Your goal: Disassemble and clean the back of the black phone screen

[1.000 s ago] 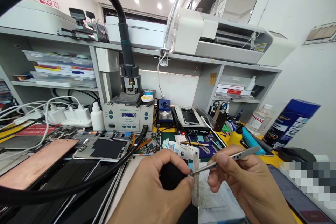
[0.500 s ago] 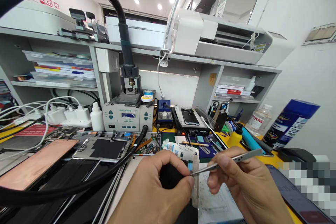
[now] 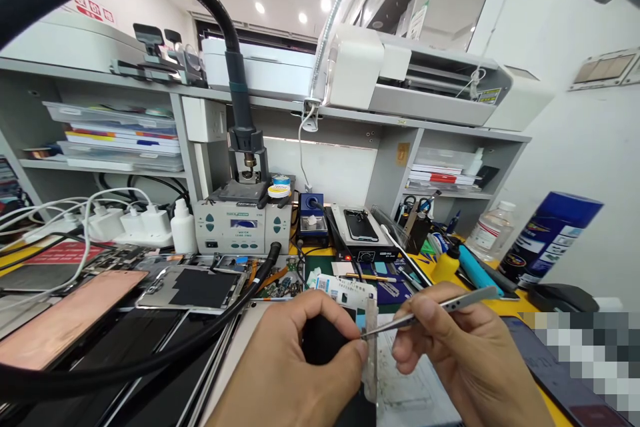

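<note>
My right hand (image 3: pixel 467 347) grips a pair of silver tweezers (image 3: pixel 453 305), held almost level and pointing left. Their tip meets the pinched thumb and index finger of my left hand (image 3: pixel 305 360). Whatever lies in that pinch is hidden or too small to name. Just right of the pinch stands a narrow, translucent whitish strip (image 3: pixel 371 363). Something black (image 3: pixel 320 340) shows inside the curl of my left fingers, and I cannot tell whether the hand holds it. Beyond the hands lies a white card with a printed code (image 3: pixel 345 288).
A thick black hose (image 3: pixel 210 330) loops over the left side, past phone screens (image 3: pixel 195 287). At the back stand a hot-air station (image 3: pixel 243 227) and a small machine bearing a phone (image 3: pixel 361 223). A blue spray can (image 3: pixel 553 237), a clear bottle (image 3: pixel 493 230) and a dark phone (image 3: pixel 560 367) are on the right.
The view has shifted slightly. Both hands hold nearly the same pose, with the tweezers' tip still at the left fingertips.
</note>
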### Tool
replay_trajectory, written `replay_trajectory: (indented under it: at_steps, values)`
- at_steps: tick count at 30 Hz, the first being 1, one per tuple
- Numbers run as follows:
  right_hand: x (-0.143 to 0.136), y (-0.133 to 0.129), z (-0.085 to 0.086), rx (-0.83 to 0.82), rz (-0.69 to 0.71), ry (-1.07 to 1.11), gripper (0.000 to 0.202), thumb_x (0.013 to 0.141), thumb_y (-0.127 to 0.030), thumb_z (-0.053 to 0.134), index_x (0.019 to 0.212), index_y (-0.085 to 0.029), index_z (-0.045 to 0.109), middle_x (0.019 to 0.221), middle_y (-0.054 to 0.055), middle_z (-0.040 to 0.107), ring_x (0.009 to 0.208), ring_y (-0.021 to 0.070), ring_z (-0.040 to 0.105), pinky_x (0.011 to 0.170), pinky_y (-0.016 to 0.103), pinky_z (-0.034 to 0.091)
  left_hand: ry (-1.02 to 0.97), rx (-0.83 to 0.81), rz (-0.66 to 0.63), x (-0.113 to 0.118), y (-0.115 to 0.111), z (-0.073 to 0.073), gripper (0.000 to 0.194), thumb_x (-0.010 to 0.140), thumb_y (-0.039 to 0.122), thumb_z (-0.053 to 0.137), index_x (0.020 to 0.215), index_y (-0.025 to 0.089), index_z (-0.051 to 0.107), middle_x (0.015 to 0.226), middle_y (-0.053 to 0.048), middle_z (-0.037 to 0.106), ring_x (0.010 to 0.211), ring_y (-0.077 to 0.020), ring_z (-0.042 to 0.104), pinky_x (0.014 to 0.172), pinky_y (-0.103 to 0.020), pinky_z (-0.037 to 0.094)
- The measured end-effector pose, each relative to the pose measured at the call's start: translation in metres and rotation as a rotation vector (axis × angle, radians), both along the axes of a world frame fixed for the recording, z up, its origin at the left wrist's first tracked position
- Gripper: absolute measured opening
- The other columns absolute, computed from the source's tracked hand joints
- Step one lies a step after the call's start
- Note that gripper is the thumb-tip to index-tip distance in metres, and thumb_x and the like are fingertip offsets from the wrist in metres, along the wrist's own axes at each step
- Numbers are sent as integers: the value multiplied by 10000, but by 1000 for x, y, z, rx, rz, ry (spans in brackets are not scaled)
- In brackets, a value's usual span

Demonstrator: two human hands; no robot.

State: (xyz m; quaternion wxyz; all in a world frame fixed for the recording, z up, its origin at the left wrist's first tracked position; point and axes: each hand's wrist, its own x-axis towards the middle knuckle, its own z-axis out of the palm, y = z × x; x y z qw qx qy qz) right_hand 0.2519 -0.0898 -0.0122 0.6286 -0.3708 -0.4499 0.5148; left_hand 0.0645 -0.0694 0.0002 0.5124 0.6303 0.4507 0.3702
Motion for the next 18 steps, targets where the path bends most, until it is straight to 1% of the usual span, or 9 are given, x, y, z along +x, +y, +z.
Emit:
replay_trajectory:
  at_steps: [2, 4, 8, 14, 18]
  values:
    - [-2, 0, 1, -22, -19, 23, 193, 789, -347, 821, 747, -182, 729, 570, 34, 738, 507, 168, 710, 493, 235, 582, -5, 10, -17, -1, 1, -1, 93, 723, 294, 665, 723, 215, 617, 651, 37, 633, 647, -154, 547, 582, -255, 382]
    - [-2, 0, 2, -37, -28, 43, 202, 778, -348, 830, 740, -182, 723, 571, 29, 736, 506, 169, 711, 485, 233, 579, -24, 18, -6, -1, 1, -1, 72, 713, 274, 665, 724, 215, 625, 663, 34, 657, 672, -160, 571, 599, -253, 397]
    - [-1, 0, 1, -55, 9, 42, 192, 793, -341, 819, 748, -181, 723, 560, 35, 738, 518, 173, 718, 491, 230, 581, -63, 9, 8, -2, 3, 1, 35, 686, 226, 650, 713, 212, 634, 661, 38, 682, 681, -160, 599, 606, -245, 406]
    - [-1, 0, 1, -35, -9, 45, 185, 792, -343, 818, 754, -189, 722, 581, 30, 746, 510, 169, 713, 486, 231, 579, -95, -17, -10, -2, 4, 3, 23, 676, 217, 635, 697, 208, 632, 629, 46, 648, 650, -147, 570, 591, -242, 390]
    - [-4, -1, 1, 11, -61, -7, 201, 782, -356, 824, 742, -186, 726, 552, 35, 740, 481, 167, 705, 491, 233, 578, -74, -27, -6, 2, 2, 3, 51, 665, 244, 631, 691, 201, 637, 624, 33, 619, 621, -149, 525, 565, -260, 366]
